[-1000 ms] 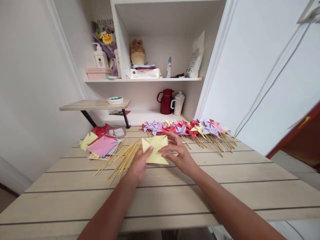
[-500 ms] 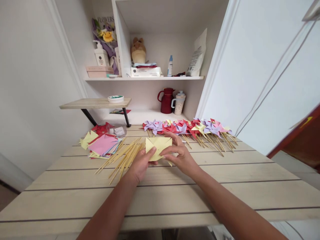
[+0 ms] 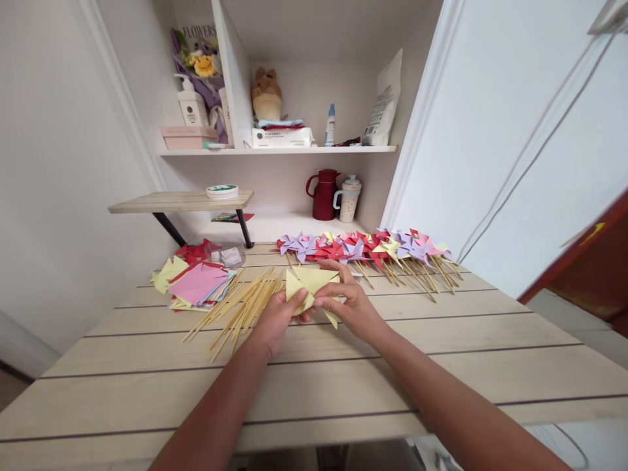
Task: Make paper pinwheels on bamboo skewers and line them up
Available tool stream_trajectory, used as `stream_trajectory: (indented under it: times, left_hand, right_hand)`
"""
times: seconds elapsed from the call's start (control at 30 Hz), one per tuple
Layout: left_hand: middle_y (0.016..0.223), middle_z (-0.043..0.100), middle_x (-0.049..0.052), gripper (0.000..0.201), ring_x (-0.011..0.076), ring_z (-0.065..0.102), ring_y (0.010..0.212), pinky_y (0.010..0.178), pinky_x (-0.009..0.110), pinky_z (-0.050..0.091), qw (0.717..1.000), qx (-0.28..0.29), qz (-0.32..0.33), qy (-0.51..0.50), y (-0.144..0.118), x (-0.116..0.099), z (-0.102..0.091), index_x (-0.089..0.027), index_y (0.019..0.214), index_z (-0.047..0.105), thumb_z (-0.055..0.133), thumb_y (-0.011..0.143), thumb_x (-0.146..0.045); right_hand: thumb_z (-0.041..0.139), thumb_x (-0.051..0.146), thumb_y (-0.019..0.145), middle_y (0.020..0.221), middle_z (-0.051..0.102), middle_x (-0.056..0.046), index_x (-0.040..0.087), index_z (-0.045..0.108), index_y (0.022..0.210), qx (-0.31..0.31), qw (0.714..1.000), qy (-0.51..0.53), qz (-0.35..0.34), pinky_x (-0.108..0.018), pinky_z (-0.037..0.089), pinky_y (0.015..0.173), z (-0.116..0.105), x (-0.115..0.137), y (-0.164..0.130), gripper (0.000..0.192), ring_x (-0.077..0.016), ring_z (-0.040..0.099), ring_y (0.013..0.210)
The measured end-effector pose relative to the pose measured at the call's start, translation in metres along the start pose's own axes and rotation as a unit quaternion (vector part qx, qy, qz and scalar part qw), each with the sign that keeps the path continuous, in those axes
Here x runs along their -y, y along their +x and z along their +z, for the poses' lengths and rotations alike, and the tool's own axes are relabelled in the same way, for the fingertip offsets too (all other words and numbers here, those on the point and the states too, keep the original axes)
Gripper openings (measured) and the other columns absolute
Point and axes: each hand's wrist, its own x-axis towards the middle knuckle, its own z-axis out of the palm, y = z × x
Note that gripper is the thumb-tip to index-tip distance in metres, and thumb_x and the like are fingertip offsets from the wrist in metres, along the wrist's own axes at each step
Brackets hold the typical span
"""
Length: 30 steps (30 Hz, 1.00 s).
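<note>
A yellow paper square (image 3: 309, 280) with cut slits is held up over the table between both hands. My left hand (image 3: 282, 317) grips its lower left part, thumb on the front near the centre and fingers behind. My right hand (image 3: 350, 301) pinches the paper right of centre, with the forefinger and thumb together. One cut point of the sheet hangs down below the right fingers. Left of my left hand lie several thin wooden sticks (image 3: 248, 307) in a loose bundle. Beyond them rests a stack of coloured paper sheets (image 3: 199, 284), pink on top.
Finished paper pinwheels (image 3: 363, 248) on sticks lie in a row at the back right. A clear plastic box (image 3: 230, 256) sits at the back left, near a small raised shelf (image 3: 181, 201). A red jug (image 3: 324, 196) and a cup (image 3: 349, 199) stand behind the table (image 3: 314, 392).
My right fingers have moved slightly inward, and a corner of the yellow paper is now bent towards the centre under them. The view has shifted a little.
</note>
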Motion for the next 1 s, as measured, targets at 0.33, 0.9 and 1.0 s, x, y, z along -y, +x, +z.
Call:
stream_trajectory:
  times: [0.33,0.9,1.0]
  left_hand:
    - [0.082,0.072,0.007,0.041,0.0117,0.057,0.062,0.055,0.023,0.046,0.999,-0.04,0.014,-0.017,0.0,-0.002,0.003,-0.013,0.093,0.076,0.078,0.075,-0.05]
    - [0.105,0.077,0.014,0.048,0.0256,0.072,0.091,0.086,0.037,0.054,0.997,-0.067,0.001,-0.044,-0.001,-0.005,0.003,-0.014,0.111,0.072,0.08,0.075,-0.044]
    - [0.104,0.077,0.014,0.047,0.0271,0.072,0.093,0.086,0.037,0.054,0.998,-0.062,0.001,0.007,-0.002,-0.005,0.004,-0.013,0.108,0.074,0.081,0.073,-0.045]
  right_hand:
    - [0.075,0.033,0.081,0.131,0.051,-0.007,0.025,0.075,0.076,-0.015,0.998,0.014,0.054,-0.045,0.035,0.112,0.002,-0.001,0.0,0.011,-0.0299,0.043,0.135]
    - [0.073,0.038,0.082,0.139,0.049,-0.009,0.03,0.067,0.114,-0.111,0.993,-0.03,0.026,-0.048,0.036,0.111,-0.007,-0.003,0.004,0.033,-0.0279,0.043,0.135]
    - [0.068,0.041,0.086,0.135,0.058,-0.01,0.029,0.059,0.131,-0.105,0.993,-0.01,0.046,-0.049,0.04,0.107,-0.013,-0.002,0.006,0.048,-0.0282,0.052,0.127]
